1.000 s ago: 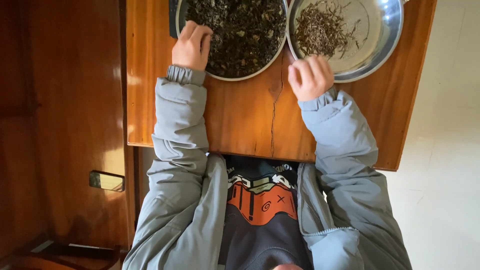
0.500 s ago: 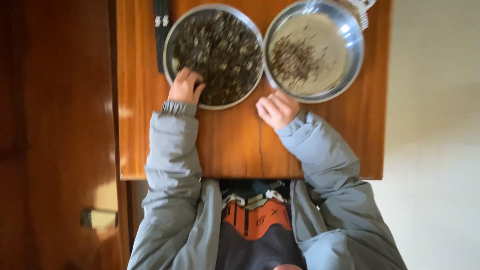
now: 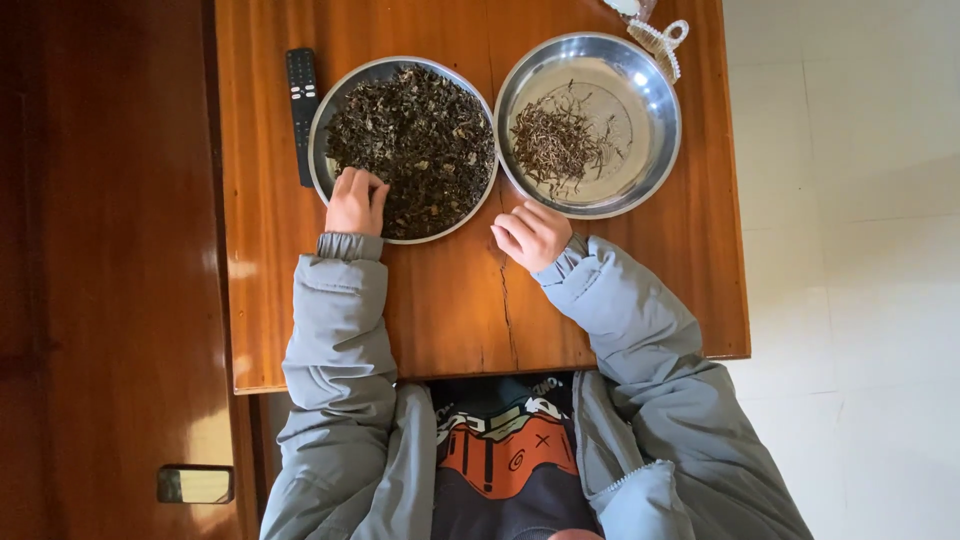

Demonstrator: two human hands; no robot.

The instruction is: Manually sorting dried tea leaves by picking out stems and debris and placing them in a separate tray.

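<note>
On the wooden table [image 3: 620, 300], far half: two round steel bowls side by side, rims nearly touching. Left bowl [image 3: 330, 110] heaped with dark dried leaves [image 3: 420, 140]; right bowl [image 3: 655, 150] holds a thin scatter of dried stems [image 3: 555, 140] around its middle. Left hand [image 3: 355, 200] sits over the left bowl's near rim, fingers curled into the leaf pile; can't tell if it has pinched anything. Right hand [image 3: 533, 235] rests on the table just off the right bowl's near rim, fingers loosely curled, contents not visible. Black remote [image 3: 301, 110] lies along the table's left edge, beside the left bowl. Clear plastic hair clip [image 3: 657, 42] at the far edge, beside the right bowl's rim.
</note>
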